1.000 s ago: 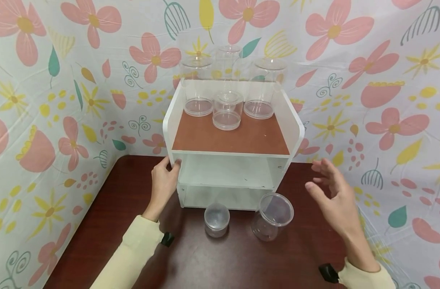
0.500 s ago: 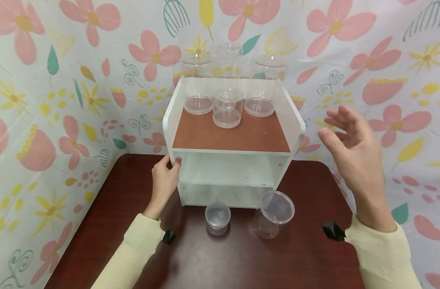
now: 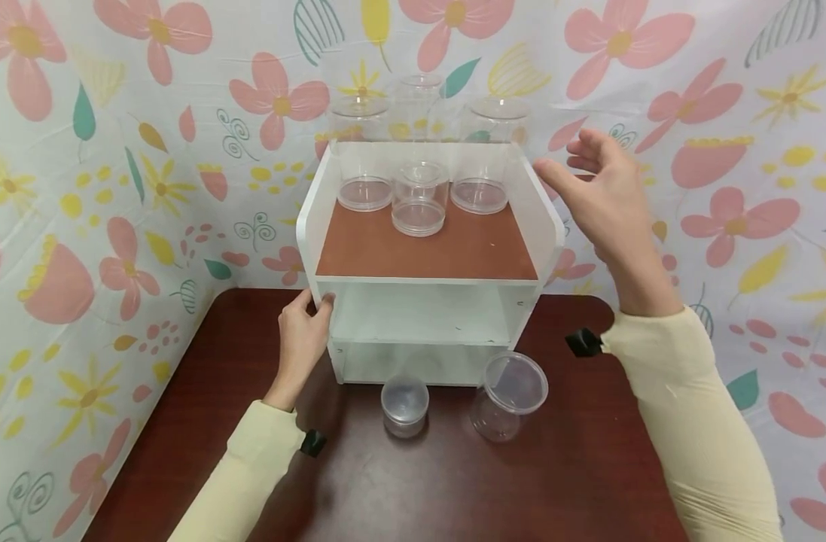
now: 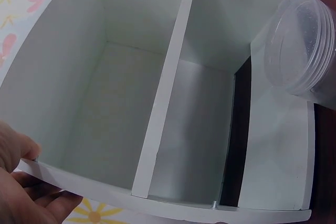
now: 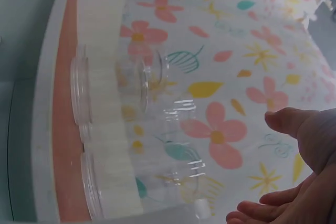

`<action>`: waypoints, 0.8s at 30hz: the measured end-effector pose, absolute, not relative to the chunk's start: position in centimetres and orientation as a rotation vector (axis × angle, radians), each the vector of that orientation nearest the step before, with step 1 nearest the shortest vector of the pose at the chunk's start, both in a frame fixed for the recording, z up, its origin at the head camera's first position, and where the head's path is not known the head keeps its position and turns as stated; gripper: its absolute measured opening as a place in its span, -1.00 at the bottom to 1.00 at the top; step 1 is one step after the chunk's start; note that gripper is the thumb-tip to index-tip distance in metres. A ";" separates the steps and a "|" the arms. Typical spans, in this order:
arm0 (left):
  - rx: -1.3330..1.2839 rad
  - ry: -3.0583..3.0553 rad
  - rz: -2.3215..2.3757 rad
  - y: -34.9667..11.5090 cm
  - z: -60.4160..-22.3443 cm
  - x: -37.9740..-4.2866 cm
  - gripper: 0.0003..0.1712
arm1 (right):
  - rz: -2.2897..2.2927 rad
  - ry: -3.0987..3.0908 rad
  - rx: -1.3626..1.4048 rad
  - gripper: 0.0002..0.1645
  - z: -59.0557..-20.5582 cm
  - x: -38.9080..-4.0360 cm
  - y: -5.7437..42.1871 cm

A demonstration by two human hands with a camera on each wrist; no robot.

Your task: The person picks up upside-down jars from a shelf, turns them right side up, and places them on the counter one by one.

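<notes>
Right hand (image 3: 609, 199) has risen beside the white shelf (image 3: 399, 260). Left hand (image 3: 303, 337) grips its left panel (image 3: 315, 222), likely steadying it; a small tub (image 3: 404, 406) and larger jar (image 3: 504, 406) stand in front, clear jars (image 3: 418, 214) on top, probably guarded by side walls (image 3: 540, 214); right fingers (image 3: 592, 143) curve loosely, holding nothing.

Brown shelf (image 3: 426, 260) free along front, jars (image 3: 419, 203) behind, side panels (image 3: 533, 202) flanking

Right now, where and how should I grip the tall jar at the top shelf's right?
Probably round the upper half of the tall jar, the right hand coming from the right over the side panel: it stands on end, rising above that panel, while the short jar sits to its front left.
</notes>
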State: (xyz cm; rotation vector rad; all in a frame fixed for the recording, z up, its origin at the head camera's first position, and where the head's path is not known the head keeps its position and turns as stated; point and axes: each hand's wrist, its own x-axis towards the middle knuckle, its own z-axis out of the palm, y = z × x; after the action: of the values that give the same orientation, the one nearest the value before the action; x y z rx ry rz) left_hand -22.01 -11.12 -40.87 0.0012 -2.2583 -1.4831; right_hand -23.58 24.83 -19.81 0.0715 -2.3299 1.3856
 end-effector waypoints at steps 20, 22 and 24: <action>-0.015 -2.256 -1.495 -11.3 -40.8 -22.0 -0.75 | 1.459 -2.405 -0.122 0.15 -17.8 -31.1 20.1; -0.016 -2.252 -1.494 -11.2 -40.9 -22.0 -0.74 | 1.490 -2.371 -0.123 0.06 -17.9 -31.7 19.8; -0.015 -2.253 -1.491 -11.2 -40.9 -22.0 -0.72 | 1.494 -2.358 -0.141 0.03 -18.0 -32.3 19.4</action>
State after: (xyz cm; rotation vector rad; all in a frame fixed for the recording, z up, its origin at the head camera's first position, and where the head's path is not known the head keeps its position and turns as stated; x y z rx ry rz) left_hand -21.99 -11.18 -40.95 -0.0148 -2.2527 -1.4906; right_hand -32.26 19.41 -17.96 -0.1407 -2.3584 1.4941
